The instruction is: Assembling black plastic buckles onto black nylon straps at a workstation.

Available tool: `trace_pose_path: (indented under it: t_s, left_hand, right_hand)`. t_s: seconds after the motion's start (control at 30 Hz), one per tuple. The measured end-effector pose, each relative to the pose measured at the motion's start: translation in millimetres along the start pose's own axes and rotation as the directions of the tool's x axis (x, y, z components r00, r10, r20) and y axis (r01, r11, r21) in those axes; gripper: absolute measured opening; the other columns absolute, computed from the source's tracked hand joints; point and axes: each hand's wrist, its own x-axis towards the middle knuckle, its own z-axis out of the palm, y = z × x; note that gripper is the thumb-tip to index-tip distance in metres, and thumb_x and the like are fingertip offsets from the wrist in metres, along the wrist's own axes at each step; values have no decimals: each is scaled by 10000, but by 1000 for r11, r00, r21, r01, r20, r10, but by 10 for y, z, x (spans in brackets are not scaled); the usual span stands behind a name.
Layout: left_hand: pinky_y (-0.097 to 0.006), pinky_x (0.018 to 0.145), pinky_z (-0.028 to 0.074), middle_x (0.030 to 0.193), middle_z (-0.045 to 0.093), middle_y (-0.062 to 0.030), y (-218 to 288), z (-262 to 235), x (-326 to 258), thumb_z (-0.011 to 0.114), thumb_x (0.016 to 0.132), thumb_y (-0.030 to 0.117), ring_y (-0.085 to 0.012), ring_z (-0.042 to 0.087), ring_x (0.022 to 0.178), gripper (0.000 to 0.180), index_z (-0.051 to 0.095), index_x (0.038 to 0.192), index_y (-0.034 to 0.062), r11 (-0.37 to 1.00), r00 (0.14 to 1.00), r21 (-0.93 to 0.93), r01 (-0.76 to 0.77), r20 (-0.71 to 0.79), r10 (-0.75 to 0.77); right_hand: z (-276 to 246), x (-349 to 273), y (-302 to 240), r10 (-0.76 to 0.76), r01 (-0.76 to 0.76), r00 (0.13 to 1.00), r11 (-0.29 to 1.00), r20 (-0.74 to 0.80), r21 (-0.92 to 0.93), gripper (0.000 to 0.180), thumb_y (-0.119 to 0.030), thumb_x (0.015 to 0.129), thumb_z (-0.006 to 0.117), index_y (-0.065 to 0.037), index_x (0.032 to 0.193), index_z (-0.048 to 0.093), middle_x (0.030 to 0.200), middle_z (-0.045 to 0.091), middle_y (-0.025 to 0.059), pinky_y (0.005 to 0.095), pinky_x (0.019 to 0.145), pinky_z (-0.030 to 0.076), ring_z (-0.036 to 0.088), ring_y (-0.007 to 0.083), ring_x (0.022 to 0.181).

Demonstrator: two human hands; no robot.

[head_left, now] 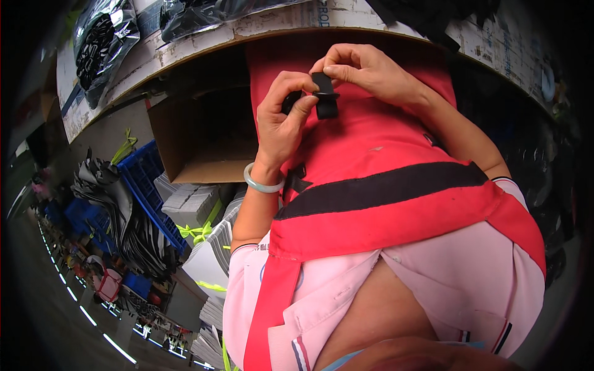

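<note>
Over the lap of my red apron (365, 142), both hands hold a short black strap (327, 110) with what looks like a dark flat buckle across it. My left hand (279, 117), with a pale bangle on its wrist, pinches the strap near that cross piece between thumb and fingers. At the strap's upper end, my right hand (374, 71) is closed, thumb against forefinger. A dark rounded piece shows behind the left fingers; I cannot tell if it belongs to the strap.
Ahead stands a worktop (216, 38) with clear bags of black parts (102, 52) on it. Below, to the left, are an open cardboard box (210, 172), a blue crate (143, 179), stacked black sheets (127, 210) and tied grey bundles (192, 207).
</note>
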Motion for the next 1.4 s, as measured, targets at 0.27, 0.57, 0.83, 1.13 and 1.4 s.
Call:
trace_pose_path:
  t_s: [0.27,0.57,0.83,1.13,1.4]
  left_hand:
    - [-227,747,424,963,564,-49,-24,-20,-43,644,856,-23,-119,525,841,115,608,964,-5,1000,1000,-10,-17,-5,16]
    - [-181,594,374,954,538,-22,38,-89,-117,621,883,-9,-51,481,716,70,597,949,-13,992,998,-105,65,20,-63]
    - [-176,474,297,825,531,22,118,-439,-423,611,926,53,-13,398,549,63,602,956,-2,963,976,-180,198,-58,-212]
    - [-174,404,227,771,527,-18,-42,-1034,-621,586,971,206,-28,315,459,213,616,1061,16,919,782,-392,-37,-584,-217]
    - [-230,516,404,790,533,-32,-112,-103,279,597,959,187,-120,501,620,205,615,1046,3,781,934,-617,-98,-327,-141]
  right_hand:
    - [118,-82,-137,-48,47,997,999,-60,-12,147,-140,967,572,4,949,549,829,606,40,238,719,520,605,97,759]
    - [153,-15,-85,-40,44,997,998,-67,54,127,-104,958,572,-5,913,505,772,609,48,236,638,525,616,99,686]
    - [344,253,27,15,-6,991,997,130,-71,151,-139,942,615,-30,907,516,827,586,28,226,662,511,597,82,718]
    - [452,328,174,102,31,946,917,309,-397,275,-256,936,601,-34,1096,633,957,660,93,318,813,505,614,158,893]
    - [342,263,-65,344,-391,873,917,345,77,291,-288,953,613,0,918,638,774,650,24,208,599,518,611,71,642]
